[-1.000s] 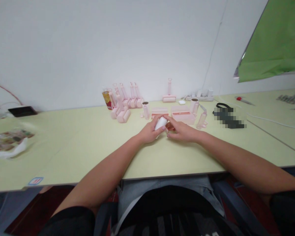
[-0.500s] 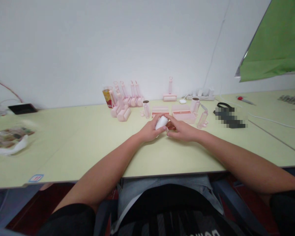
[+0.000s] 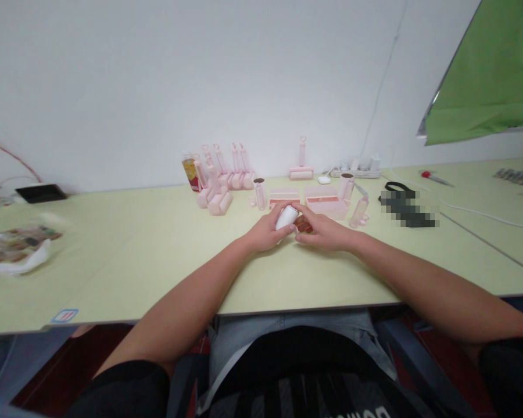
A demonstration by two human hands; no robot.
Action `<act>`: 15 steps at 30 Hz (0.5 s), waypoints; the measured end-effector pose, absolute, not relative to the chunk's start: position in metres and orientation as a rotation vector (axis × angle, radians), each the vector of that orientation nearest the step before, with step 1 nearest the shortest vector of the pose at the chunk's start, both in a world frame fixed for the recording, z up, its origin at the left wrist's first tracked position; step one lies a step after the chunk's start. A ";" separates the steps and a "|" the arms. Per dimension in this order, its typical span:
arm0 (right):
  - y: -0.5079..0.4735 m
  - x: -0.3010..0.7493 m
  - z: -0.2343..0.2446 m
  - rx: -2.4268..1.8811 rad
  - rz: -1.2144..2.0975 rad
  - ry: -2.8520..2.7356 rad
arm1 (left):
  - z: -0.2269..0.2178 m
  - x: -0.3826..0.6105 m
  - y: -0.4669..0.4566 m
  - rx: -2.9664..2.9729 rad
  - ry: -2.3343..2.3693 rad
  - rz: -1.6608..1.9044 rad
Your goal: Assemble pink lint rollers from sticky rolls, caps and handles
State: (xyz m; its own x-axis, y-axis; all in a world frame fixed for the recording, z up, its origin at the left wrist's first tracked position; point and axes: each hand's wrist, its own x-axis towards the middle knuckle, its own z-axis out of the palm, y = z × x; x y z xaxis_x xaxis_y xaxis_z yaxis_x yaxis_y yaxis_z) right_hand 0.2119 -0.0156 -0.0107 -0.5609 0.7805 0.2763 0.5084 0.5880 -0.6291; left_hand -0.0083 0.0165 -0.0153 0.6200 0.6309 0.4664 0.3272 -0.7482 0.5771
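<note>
Shift since a second ago: almost none; both hands stay together at the same spot on the table, and the roll is still in the left hand.
Left hand (image 3: 265, 233): curled around the white roll (image 3: 286, 217), fingers wrapped under it and thumb over it.
White roll: held just above the table (image 3: 157, 261), between the two hands and in front of the pink trays; tilted, with its far end raised.
Right hand (image 3: 326, 232): fingers drawn together, their tips meeting the end of the roll and lying over a small reddish-brown piece (image 3: 304, 224); whether they pinch that piece cannot be told.
Pink trays (image 3: 325, 202): two shallow boxes side by side, just behind the hands.
Pink rollers (image 3: 220, 186): a cluster with handles, behind and to the left of the hands, some upright and some lying.
Single pink roller (image 3: 301, 165): upright near the wall, apart from the cluster.
Bottle (image 3: 190, 173): yellow and red label, at the left edge of the cluster.
Power strip (image 3: 355, 172): white, against the wall, with a cable leading right.
Red-handled tool (image 3: 431, 176): lying far right on the table.
Green cloth (image 3: 488, 81): hanging at the upper right.
Packets (image 3: 17, 247): blurred, at the far left of the table.
</note>
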 end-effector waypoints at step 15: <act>-0.016 0.212 -0.010 -1.012 0.667 -2.283 | -0.014 -0.008 0.016 2.398 0.743 0.935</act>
State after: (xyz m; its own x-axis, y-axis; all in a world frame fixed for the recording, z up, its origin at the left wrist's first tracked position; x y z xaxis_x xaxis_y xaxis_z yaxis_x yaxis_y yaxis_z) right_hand 0.2116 -0.0159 -0.0100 -0.5654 0.7757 0.2806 0.5026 0.5936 -0.6285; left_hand -0.0081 0.0156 -0.0140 0.6232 0.6262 0.4685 0.3143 -0.7491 0.5831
